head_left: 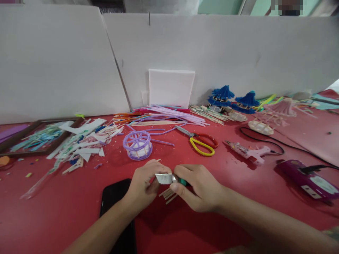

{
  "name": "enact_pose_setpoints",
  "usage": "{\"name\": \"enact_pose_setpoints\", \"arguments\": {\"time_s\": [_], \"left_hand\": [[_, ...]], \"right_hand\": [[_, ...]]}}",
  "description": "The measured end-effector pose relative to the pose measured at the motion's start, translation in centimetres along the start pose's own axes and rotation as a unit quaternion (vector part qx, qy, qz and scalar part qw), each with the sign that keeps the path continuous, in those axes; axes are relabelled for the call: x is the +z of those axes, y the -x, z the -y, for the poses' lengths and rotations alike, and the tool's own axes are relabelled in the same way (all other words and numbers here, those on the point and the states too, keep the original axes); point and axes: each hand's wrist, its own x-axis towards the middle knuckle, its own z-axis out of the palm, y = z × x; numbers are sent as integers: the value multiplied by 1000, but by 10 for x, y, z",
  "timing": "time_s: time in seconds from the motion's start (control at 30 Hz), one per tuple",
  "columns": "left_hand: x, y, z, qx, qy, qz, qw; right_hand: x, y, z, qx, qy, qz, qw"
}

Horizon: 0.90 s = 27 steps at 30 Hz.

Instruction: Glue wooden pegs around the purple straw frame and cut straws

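Observation:
My right hand is closed around a cutter knife, whose bare blade points left and whose green handle shows between the fingers. Opposite the blade, my left hand is closed in a pinch; what it grips is hidden by the fingers. A thin pale tip pokes out beyond its knuckles. Under the hands lie several thin wooden sticks. A black phone lies partly beneath my left forearm. Just beyond the hands stands a round purple wheel-like frame with a white core and short wooden posts.
Scissors with red and yellow handles lie ahead. To the right are a pink glue gun, a purple power strip and blue-roofed models. Pipe cleaners lie at the back. Paper scraps and a brown frame are left.

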Motion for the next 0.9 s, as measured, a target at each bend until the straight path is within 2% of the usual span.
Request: {"name": "enact_pose_setpoints", "arguments": {"time_s": [0.37, 0.77, 0.9], "left_hand": [[0, -1, -2, 0, -6, 9, 1000], [2, 2, 3, -35, 36, 25, 998], [3, 2, -3, -49, 40, 22, 998]], "right_hand": [[-1, 0, -2, -4, -2, 1, 1000], [-2, 1, -2, -16, -18, 8, 1000], [-5, 0, -6, 13, -20, -4, 1000]]}}
